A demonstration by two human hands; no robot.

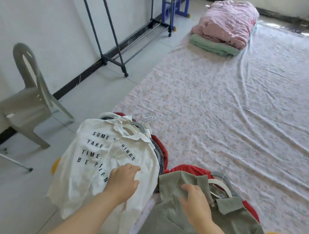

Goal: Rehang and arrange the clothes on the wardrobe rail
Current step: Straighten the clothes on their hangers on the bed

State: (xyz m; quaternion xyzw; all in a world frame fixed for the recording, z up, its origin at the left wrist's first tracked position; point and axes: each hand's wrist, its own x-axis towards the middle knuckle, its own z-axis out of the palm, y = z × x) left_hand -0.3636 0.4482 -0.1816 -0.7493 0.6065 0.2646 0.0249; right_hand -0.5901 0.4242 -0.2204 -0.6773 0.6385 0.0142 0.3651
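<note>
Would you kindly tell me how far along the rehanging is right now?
Done: the piles carry hangers. In hand: the left hand lies on the white shirt, the right hand grips the green shirt. Left: the rack's visible part holds no clothes; both piles lie on the sheet.
</note>
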